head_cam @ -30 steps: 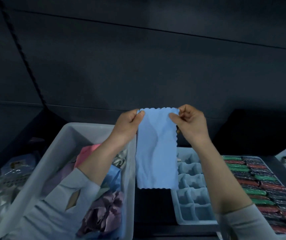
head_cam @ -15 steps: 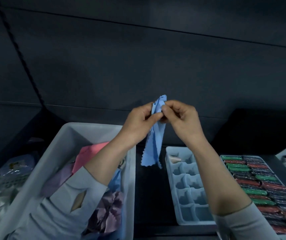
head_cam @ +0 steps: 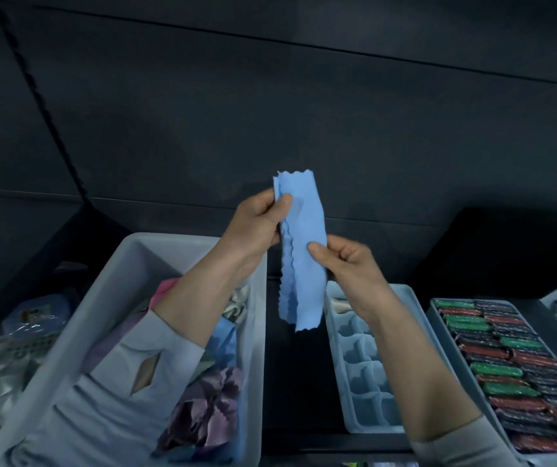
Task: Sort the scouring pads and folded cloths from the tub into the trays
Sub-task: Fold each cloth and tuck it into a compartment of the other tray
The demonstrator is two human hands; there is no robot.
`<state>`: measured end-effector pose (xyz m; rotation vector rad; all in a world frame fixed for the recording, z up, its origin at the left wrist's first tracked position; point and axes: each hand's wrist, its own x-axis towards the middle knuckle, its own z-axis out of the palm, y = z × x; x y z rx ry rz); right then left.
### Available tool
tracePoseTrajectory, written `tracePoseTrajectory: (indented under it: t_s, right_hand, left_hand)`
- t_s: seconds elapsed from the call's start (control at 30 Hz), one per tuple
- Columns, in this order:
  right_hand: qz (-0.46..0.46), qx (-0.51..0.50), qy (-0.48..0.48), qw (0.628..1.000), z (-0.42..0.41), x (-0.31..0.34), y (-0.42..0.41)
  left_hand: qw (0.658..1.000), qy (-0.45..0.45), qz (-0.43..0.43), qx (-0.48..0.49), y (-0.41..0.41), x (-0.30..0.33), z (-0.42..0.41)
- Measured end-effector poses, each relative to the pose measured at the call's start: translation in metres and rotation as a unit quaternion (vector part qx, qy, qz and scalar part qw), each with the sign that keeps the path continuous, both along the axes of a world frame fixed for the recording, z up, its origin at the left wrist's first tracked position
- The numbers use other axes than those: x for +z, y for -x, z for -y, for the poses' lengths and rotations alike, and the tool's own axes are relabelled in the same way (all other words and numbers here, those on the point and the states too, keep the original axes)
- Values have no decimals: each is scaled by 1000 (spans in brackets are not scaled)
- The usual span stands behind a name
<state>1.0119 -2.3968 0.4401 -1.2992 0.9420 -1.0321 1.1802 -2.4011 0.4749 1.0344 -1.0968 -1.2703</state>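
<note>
Nearest to us, our sleeves frame the work: the grey tub (head_cam: 182, 244) on the left holds a loose heap of cloths (head_cam: 203, 406), purple, pink and blue, so most of the sorting looks to be left. To the right sits the pale divided tray (head_cam: 415, 298), whose compartments look almost all bare; one at its far end holds something pale we cannot make out. Beside it, by the right edge, the second tray (head_cam: 437, 306) is packed with rows of green, red and dark scouring pads (head_cam: 495, 369), so that part seems well advanced.

Farther out, above the gap between tub and divided tray, we hold the blue cloth (head_cam: 302, 264) in the air, folded to a narrow hanging strip. Our left hand (head_cam: 256, 224) pinches it near the top with the thumb on its face; our right hand (head_cam: 351, 261) pinches its right edge lower down. The hands are a little apart.

A second ago the cloth hung open as a wide sheet between both hands at its top corners; half a second ago the hands met to fold it. Now the right hand has dropped lower down the strip.
</note>
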Motion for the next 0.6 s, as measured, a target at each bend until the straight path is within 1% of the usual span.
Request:
tracePoseTrajectory:
  t_s: [0.07, 0.1, 0.17, 0.27, 0.33, 0.37, 0.4, 0.43, 0.5, 0.53, 0.6]
  right_hand:
    - [13, -15, -30, 999, 2, -3, 2]
    - [11, -16, -45, 999, 2, -5, 3]
    - [-21, 2, -52, 998, 1, -9, 7]
    - [-85, 79, -59, 991, -3, -10, 14]
    - [-125, 108, -58, 985, -3, -9, 17]
    - [-135, 93, -44, 986, -1, -8, 16]
    - [-138, 52, -13, 989, 1, -8, 16]
    - [-144, -9, 35, 989, 3, -7, 16]
    - [-154, -131, 142, 969, 9, -1, 15]
    - [-145, -155, 177, 961, 11, 5, 15]
    - [-121, -143, 203, 961, 10, 20, 10]
  left_hand:
    - [996, -71, -25, -43, 0, -13, -3]
    - [994, -91, -13, -63, 1, -23, -6]
    - [991, -106, 1, -78, 1, -40, -12]
    - [992, -111, -55, -35, 4, -48, -13]
    - [995, -92, -44, -2, 5, -47, -11]
    - [997, -78, -28, 9, 6, -47, -10]
    - [998, -63, -13, 15, 6, -45, -10]
    - [999, -48, 1, 19, 7, -44, -10]
    - [999, -17, 23, 27, 8, -39, -12]
    - [999, 1, 34, 31, 9, -36, -14]
    - [998, 32, 52, 30, 12, -31, -16]
